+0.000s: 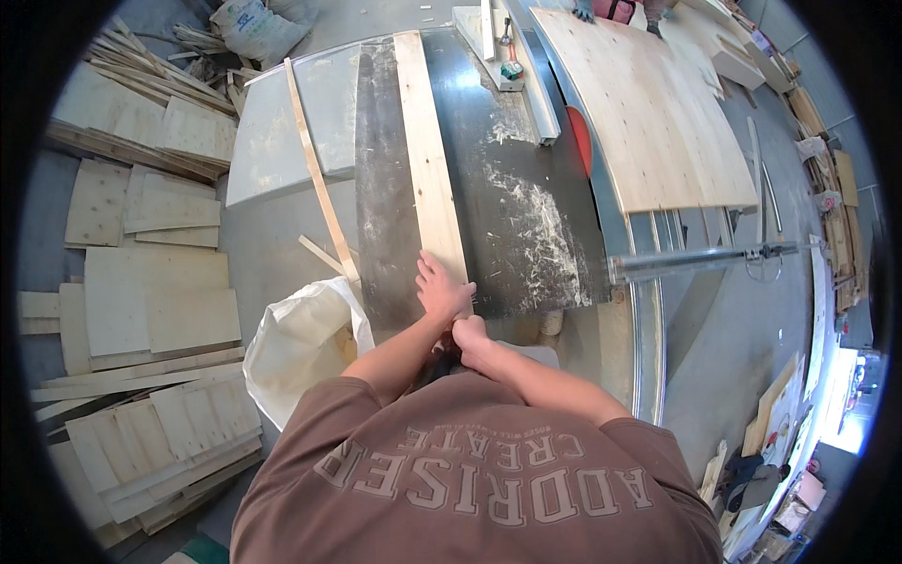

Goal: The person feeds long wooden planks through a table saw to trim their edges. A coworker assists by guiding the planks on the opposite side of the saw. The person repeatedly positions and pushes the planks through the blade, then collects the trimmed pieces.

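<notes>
A long, narrow wooden board (427,155) lies lengthwise on the dark, sawdust-streaked saw table (507,244). My left hand (445,289) rests across the board's near end, fingers by its left edge and thumb by its right edge. Just below it, at the table's front edge, my right hand (473,340) is closed, with its fingers curled. What it grips is hidden beneath the hand. The two hands almost meet in front of my body.
A thin wooden strip (315,160) lies left of the board. A white sack (305,343) stands near my left arm. Right of a red guard (579,141) lies a large plywood sheet (648,113), with another person's gloved hand (583,11) beyond. Stacked panels (160,301) fill the left side.
</notes>
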`<action>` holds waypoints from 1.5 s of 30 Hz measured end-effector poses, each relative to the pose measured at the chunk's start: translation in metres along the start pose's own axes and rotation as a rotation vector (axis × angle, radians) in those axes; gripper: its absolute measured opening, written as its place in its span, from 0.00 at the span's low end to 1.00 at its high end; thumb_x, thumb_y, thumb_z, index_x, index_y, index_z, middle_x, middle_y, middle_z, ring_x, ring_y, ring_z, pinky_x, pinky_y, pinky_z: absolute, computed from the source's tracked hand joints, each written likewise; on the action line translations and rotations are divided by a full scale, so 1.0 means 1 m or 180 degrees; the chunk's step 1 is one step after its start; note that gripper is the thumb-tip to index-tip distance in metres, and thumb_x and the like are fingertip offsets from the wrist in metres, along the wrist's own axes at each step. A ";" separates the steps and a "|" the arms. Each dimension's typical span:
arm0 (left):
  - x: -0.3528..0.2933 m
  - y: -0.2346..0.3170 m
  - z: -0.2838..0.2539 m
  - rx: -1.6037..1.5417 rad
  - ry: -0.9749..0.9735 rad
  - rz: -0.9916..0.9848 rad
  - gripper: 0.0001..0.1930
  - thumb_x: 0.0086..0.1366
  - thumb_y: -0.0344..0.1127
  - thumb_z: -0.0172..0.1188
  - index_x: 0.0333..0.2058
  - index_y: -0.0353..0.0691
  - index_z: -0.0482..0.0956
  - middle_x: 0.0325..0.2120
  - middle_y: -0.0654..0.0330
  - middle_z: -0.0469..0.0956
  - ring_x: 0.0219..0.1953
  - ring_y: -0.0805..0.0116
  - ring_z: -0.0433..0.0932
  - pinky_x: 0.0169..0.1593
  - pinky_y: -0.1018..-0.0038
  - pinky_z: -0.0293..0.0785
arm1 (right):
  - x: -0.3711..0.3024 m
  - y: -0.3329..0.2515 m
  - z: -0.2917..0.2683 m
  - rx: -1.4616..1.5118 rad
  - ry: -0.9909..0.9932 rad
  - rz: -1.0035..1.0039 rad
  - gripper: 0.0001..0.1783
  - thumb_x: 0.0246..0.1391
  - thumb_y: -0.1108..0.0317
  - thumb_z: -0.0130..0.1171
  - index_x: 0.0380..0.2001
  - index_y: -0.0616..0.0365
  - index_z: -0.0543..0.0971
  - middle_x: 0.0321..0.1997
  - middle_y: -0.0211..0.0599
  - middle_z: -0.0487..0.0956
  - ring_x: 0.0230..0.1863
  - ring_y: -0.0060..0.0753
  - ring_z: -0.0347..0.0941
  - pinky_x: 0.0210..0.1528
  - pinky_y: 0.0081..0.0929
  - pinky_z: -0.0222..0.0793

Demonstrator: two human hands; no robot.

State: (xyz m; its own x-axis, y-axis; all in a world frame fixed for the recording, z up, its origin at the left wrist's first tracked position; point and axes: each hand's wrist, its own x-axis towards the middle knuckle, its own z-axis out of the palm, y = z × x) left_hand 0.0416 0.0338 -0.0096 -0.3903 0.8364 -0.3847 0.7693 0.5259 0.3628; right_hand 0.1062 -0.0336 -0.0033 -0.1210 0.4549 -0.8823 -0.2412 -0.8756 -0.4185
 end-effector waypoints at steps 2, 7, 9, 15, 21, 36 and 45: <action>-0.002 0.001 0.006 -0.0050 0.0049 0.0015 0.68 0.46 0.47 0.78 0.73 0.28 0.35 0.70 0.42 0.54 0.66 0.40 0.62 0.64 0.49 0.69 | 0.028 0.018 -0.014 -0.0597 0.0534 -0.0308 0.06 0.60 0.73 0.54 0.34 0.66 0.77 0.26 0.40 0.78 0.23 0.32 0.75 0.19 0.35 0.63; -0.004 -0.004 0.010 -0.0194 0.0115 0.0183 0.66 0.47 0.44 0.76 0.72 0.27 0.36 0.67 0.40 0.58 0.65 0.39 0.64 0.62 0.54 0.73 | 0.088 0.046 -0.039 -0.1287 0.1080 -0.0399 0.24 0.57 0.72 0.57 0.53 0.78 0.67 0.41 0.55 0.82 0.37 0.44 0.81 0.38 0.42 0.75; 0.001 -0.015 0.011 -0.0218 0.0120 0.0097 0.66 0.47 0.44 0.76 0.72 0.26 0.36 0.66 0.40 0.59 0.65 0.40 0.65 0.62 0.54 0.73 | 0.040 0.016 -0.025 -0.1231 0.0665 -0.0295 0.17 0.58 0.73 0.56 0.47 0.74 0.70 0.36 0.51 0.80 0.28 0.38 0.79 0.27 0.38 0.72; -0.010 -0.007 0.008 -0.0081 0.0049 0.0081 0.65 0.48 0.45 0.76 0.72 0.26 0.38 0.65 0.40 0.61 0.64 0.40 0.66 0.60 0.54 0.76 | 0.043 0.019 -0.030 -0.1195 0.0558 -0.0360 0.07 0.60 0.75 0.53 0.39 0.68 0.75 0.31 0.44 0.79 0.22 0.32 0.76 0.21 0.34 0.69; -0.021 -0.010 0.009 -0.0018 0.0070 0.0060 0.65 0.47 0.46 0.76 0.72 0.27 0.39 0.64 0.41 0.63 0.63 0.42 0.68 0.57 0.53 0.77 | 0.052 0.024 -0.031 -0.1254 0.0576 -0.0368 0.08 0.60 0.78 0.51 0.37 0.70 0.78 0.32 0.44 0.80 0.23 0.32 0.76 0.22 0.34 0.70; -0.021 -0.011 0.000 0.0179 0.0013 0.0137 0.65 0.49 0.50 0.77 0.71 0.25 0.41 0.62 0.40 0.65 0.61 0.42 0.70 0.58 0.53 0.76 | 0.010 -0.012 -0.029 -0.3002 0.0233 -0.0885 0.20 0.60 0.60 0.61 0.45 0.68 0.83 0.50 0.63 0.82 0.55 0.61 0.78 0.56 0.49 0.74; -0.008 -0.013 -0.005 0.0700 -0.0265 0.0265 0.67 0.48 0.55 0.79 0.70 0.20 0.43 0.57 0.41 0.72 0.57 0.46 0.75 0.55 0.59 0.79 | -0.015 -0.031 -0.034 -0.5313 0.0221 -0.2047 0.24 0.58 0.62 0.57 0.55 0.64 0.74 0.49 0.53 0.82 0.53 0.57 0.80 0.53 0.54 0.74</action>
State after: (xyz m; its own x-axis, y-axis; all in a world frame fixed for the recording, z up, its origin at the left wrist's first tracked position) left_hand 0.0324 0.0212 -0.0069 -0.2851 0.8550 -0.4331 0.8922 0.4019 0.2062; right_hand 0.1481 -0.0191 0.0159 -0.3628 0.7883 -0.4970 0.9076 0.1780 -0.3801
